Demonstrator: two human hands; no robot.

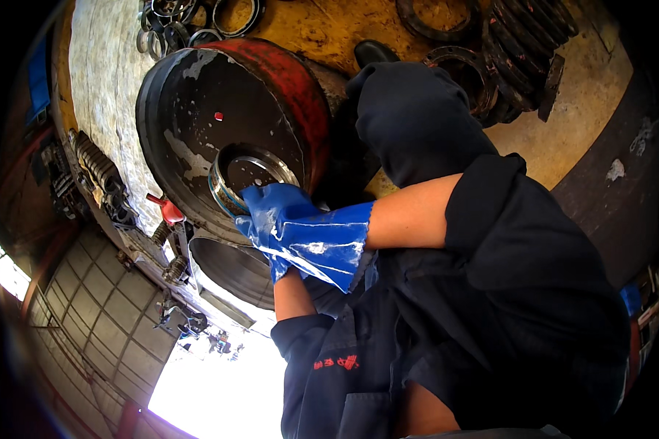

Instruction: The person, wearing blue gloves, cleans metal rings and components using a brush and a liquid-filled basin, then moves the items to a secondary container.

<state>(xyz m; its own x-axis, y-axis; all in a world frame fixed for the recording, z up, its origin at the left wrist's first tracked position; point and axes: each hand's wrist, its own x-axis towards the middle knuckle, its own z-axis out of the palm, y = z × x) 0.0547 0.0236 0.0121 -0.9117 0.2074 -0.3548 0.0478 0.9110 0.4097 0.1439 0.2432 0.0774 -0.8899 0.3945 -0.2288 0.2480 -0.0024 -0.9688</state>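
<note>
A shiny metal ring (216, 192) tilts over dark liquid inside a cut-down drum (309, 102), red on the outside. My right hand (277, 208), in a wet blue rubber glove, grips the ring's near edge; its fingertips are partly hidden by the rim. Behind that glove is my left hand (278, 268), also in blue, with little more than the cuff showing. It is close to the same side of the ring, but its fingers are hidden. A small red piece (218, 116) shows in the drum's dark interior.
Several metal rings (236, 16) lie beyond the drum. Large dark rings (523, 55) are stacked at the far right. A second round basin (231, 272) stands nearer, beside a red-handled object (170, 211). Coiled parts (99, 164) line the left side.
</note>
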